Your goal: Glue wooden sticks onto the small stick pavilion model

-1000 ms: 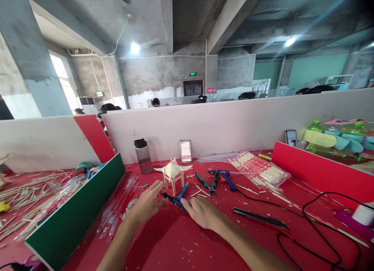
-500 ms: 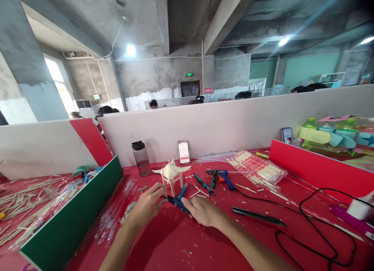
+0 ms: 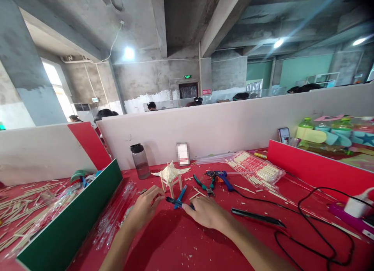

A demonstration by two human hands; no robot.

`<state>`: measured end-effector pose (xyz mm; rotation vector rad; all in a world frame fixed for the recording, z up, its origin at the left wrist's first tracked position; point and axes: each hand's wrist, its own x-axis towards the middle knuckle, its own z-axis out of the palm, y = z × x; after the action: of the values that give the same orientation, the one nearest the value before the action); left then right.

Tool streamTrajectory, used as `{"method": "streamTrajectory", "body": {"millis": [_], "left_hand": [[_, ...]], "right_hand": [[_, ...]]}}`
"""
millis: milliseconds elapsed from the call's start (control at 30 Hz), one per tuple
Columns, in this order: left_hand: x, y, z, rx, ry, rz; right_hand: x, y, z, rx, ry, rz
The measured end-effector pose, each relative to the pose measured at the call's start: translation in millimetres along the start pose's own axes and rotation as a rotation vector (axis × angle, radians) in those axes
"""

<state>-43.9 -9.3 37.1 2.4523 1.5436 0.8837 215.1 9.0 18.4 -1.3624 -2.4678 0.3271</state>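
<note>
Resting on blue-handled cutters (image 3: 179, 199), right hand (image 3: 204, 212); left hand (image 3: 144, 208) open-fingered beside (dark-lidded bottle (image 3: 139, 161) near-empty, upright behind).

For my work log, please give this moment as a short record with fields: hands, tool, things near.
left hand: on the red table, fingers beside the blue pliers
right hand: on the table, fingers at the pliers' handles; grip cannot be told
model: small stick pavilion, upright behind the pliers
near: green pliers, glue gun, bottle, stick packet
</note>
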Motion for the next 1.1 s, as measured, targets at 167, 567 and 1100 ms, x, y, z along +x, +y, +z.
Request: {"method": "streamTrajectory", "body": {"millis": [167,567,1100], "left_hand": [[0.2,-9.6,1.0,-0.005,0.008,-0.062],[0.4,0.7,8.3,-0.093,-0.110,-0.085],[4.0,32.5,24.7,-0.523,-0.116,-0.093]], "right_hand": [[-16.0,-16.1,-7.7,-0.068,0.011,0.000],[-17.9,-29.7,20.0,-0.076,-0.009,-0.053],[5.2,-9.2,12.1,0.169,0.315,-0.350]]}}
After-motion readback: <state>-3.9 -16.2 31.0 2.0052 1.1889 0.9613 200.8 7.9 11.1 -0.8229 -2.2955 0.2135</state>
